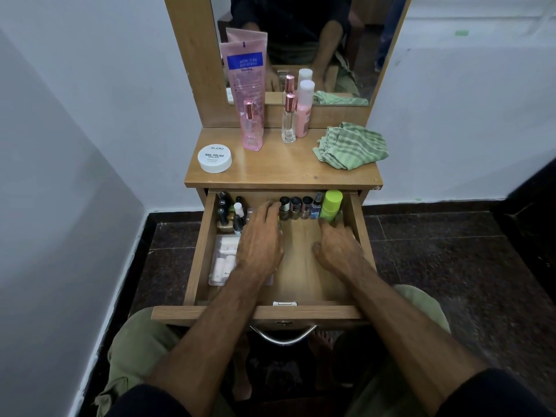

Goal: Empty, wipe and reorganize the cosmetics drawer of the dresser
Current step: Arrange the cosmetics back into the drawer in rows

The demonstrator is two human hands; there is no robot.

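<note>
Drawer (201, 254): both grips loose, empty.

A home bedroom corner: a wooden dresser (282, 173) with mirror (316, 40), cosmetics, plain white walls, dark tiled floor (451, 251).

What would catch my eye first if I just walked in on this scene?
Probably the two bare hands reaching into the open drawer: the left hand by a row of small nail polish bottles at the back, the right hand beside a bright green bottle. Next, the tall pink tube leaning against the mirror, and the crumpled green striped cloth on the dresser top.
</note>
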